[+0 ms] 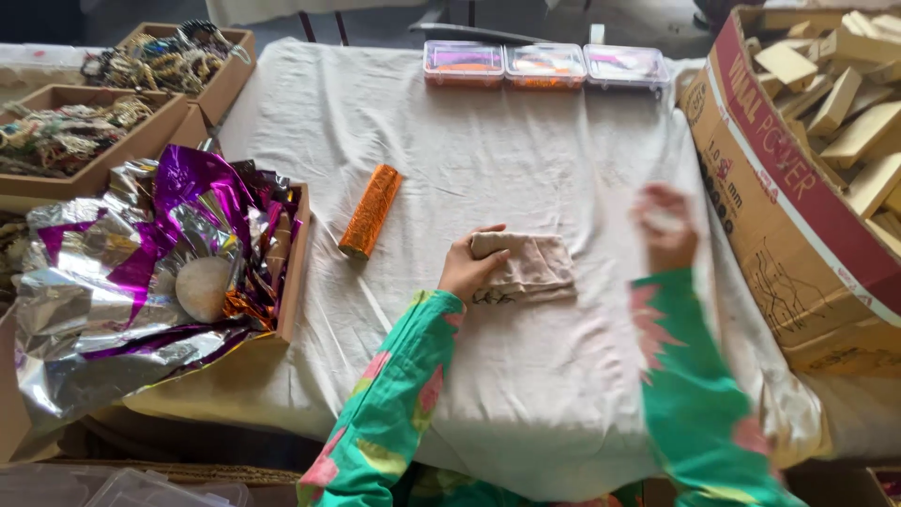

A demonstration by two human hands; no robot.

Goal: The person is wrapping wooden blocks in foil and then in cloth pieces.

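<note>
My left hand [466, 266] rests on the left end of a folded beige cloth [533, 268] lying on the white table cover [526, 150], fingers curled over its edge. My right hand [664, 225] is raised to the right of the cloth and is blurred by motion; something small and pale seems to sit in its fingers, but I cannot tell what. Both arms wear green sleeves with pink flowers. An orange glittery roll [370, 211] lies to the left of the cloth.
A tray of crumpled silver and purple foil [141, 272] sits at the left. Cardboard trays of bangles [94, 103] stand at the back left. Three clear plastic boxes [544, 64] line the far edge. A large carton of wooden blocks [807, 169] fills the right.
</note>
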